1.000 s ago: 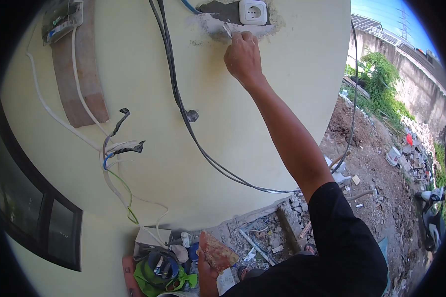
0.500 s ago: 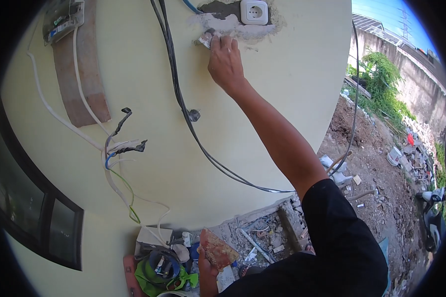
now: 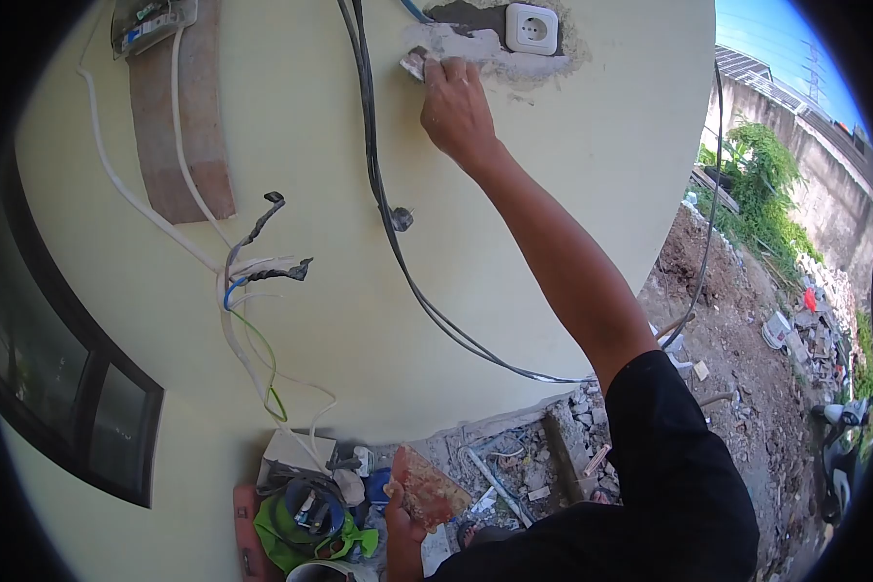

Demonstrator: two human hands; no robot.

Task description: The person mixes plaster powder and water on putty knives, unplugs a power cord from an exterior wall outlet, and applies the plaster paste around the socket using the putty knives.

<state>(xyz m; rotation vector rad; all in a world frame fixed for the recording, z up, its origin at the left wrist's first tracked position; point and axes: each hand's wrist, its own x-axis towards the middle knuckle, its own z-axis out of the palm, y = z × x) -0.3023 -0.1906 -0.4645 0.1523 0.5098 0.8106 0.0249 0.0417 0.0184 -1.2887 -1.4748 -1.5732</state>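
Note:
My right hand is raised to the wall, its fingers closed on a small flat scraper with pale, smeared material on it. The scraper is at the lower left edge of a rough plaster patch. Set in that patch is a white power socket, to the right of my hand. Low in the view, my left hand grips a reddish-brown flat board, stained and tilted. Most of the left fingers are hidden behind the board.
Black cables hang down the wall left of my arm. Loose wires with taped ends stick out farther left, below an open electrical box. A green bag and rubble lie at the wall's foot. A dark-framed window is at left.
The view has shifted, so the wall and objects appear farther right. My right hand and scraper stay close to the patch's lower left edge. The board remains in my left hand.

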